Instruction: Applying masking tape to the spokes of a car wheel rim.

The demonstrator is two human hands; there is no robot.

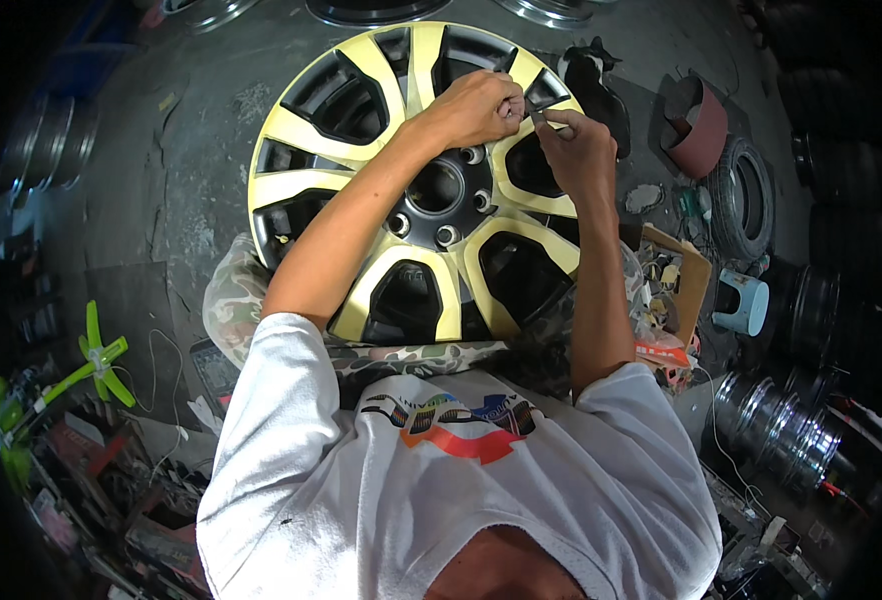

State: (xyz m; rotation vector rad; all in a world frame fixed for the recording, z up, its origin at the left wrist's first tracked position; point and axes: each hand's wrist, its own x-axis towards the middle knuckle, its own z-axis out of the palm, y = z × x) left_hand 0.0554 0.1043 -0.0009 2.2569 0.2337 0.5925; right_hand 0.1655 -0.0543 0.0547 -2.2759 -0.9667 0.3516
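Observation:
An alloy wheel rim (436, 225) lies face up before me, its hub dark and its spokes covered with pale yellow masking tape (382, 289). My left hand (486, 109) reaches across the wheel and rests at an upper right spoke, fingers curled; whether it pinches anything is hidden. Close beside it, my right hand (580, 146) holds a small, thin dark piece (537, 118) between thumb and fingers at the taped spoke. What that piece is cannot be made out. Dark openings show between the spokes, and bare lug holes ring the center bore.
A black-and-white cat (598, 86) is just right of the wheel. Farther right are a reddish-brown abrasive belt (700, 135), a tire (745, 196), a blue stool (741, 301) and a cardboard box (692, 292) of odds and ends. Green fan blades (100, 356) stand at lower left.

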